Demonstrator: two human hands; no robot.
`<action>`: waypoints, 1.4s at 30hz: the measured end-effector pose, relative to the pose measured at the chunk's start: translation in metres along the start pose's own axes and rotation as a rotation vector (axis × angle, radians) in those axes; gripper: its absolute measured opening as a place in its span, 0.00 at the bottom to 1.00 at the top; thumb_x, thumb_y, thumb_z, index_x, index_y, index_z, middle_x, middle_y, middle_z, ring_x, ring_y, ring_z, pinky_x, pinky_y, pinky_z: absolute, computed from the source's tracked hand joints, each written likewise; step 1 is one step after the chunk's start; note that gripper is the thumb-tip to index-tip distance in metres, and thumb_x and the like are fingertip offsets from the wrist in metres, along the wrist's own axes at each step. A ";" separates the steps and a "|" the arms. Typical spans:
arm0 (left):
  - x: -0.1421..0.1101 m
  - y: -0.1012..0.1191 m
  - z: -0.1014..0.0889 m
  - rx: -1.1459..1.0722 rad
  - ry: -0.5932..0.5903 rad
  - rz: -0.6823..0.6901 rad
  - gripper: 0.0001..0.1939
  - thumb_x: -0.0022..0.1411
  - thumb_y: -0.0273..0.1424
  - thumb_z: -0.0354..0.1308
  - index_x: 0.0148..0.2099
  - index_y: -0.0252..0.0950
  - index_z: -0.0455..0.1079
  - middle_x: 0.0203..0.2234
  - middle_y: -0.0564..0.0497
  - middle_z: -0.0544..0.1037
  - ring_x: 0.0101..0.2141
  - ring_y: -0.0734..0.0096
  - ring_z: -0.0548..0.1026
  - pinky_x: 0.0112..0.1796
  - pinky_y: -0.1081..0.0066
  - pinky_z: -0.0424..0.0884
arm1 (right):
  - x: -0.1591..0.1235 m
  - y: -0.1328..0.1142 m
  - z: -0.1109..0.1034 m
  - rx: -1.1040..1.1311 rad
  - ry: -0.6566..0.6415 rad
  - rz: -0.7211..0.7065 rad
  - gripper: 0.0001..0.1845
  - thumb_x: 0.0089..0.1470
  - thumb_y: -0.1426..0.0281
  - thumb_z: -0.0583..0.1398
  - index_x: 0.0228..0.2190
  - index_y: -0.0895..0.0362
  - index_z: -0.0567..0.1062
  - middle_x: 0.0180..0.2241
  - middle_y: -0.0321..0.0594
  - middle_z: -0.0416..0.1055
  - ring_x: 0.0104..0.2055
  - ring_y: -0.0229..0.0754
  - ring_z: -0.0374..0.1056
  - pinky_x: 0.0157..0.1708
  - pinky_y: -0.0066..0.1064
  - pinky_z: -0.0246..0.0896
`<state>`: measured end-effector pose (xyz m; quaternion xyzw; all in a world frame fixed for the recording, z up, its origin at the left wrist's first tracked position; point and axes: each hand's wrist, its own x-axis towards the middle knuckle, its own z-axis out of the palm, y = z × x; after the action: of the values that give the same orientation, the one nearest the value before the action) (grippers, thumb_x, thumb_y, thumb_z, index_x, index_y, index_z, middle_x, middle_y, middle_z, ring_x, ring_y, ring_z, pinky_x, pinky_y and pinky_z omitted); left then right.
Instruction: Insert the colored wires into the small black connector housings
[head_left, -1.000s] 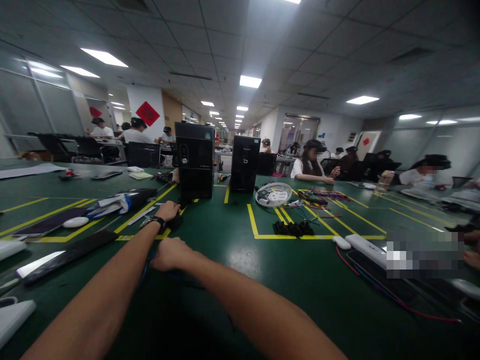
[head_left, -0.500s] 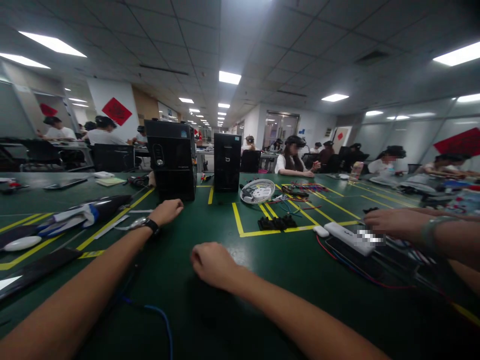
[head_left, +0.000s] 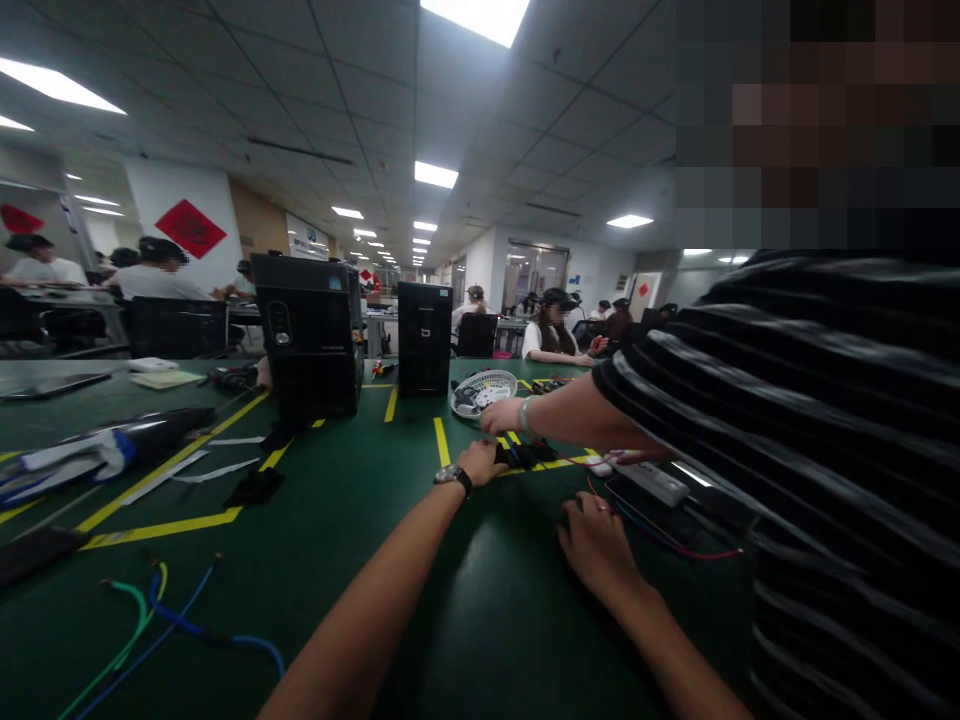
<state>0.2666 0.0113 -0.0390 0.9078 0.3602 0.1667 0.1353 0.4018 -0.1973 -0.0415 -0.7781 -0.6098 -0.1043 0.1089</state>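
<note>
My left hand, with a watch on its wrist, reaches forward to a row of small black pieces. Its fingers are bent round the left end of that row; the fingertips are partly hidden. My right hand rests low over the green tabletop, fingers loosely bent and a little apart, with nothing seen in it. Just beyond it lie a red wire and a dark flat device. Another person's hand hangs over the black pieces, beside a white fan grille.
A person in a striped shirt leans in from the right. Two black computer towers stand at the back. Left are black pieces, gloves and coloured cables. Yellow tape marks the green table.
My left hand has moved right, from near the larger tower to the black pieces. My right hand has moved right too, its fingers spreading. The neighbour has leaned in and reached across.
</note>
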 end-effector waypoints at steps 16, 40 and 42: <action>-0.111 -0.013 -0.046 -0.060 0.019 -0.018 0.14 0.56 0.40 0.56 0.40 0.36 0.66 0.37 0.44 0.73 0.37 0.60 0.70 0.34 0.68 0.62 | -0.007 0.040 0.012 -0.056 -0.011 0.128 0.19 0.59 0.63 0.52 0.46 0.61 0.70 0.48 0.52 0.67 0.52 0.52 0.61 0.44 0.40 0.55; -0.308 -0.060 -0.068 -0.292 0.155 -0.282 0.15 0.52 0.45 0.58 0.42 0.47 0.70 0.44 0.49 0.73 0.42 0.56 0.71 0.44 0.61 0.66 | -0.027 -0.014 -0.033 0.145 -0.085 -0.210 0.11 0.57 0.73 0.51 0.38 0.55 0.71 0.36 0.42 0.72 0.37 0.40 0.70 0.32 0.27 0.55; -0.315 -0.070 -0.066 -0.243 0.131 -0.240 0.17 0.52 0.44 0.59 0.45 0.50 0.70 0.46 0.50 0.73 0.44 0.56 0.71 0.46 0.61 0.65 | -0.027 -0.023 -0.029 0.134 -0.104 -0.253 0.11 0.58 0.73 0.50 0.37 0.56 0.72 0.37 0.43 0.72 0.38 0.41 0.70 0.33 0.27 0.55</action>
<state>-0.0181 -0.1511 -0.0688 0.8226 0.4512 0.2504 0.2389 0.3724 -0.2258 -0.0204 -0.6904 -0.7134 -0.0357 0.1148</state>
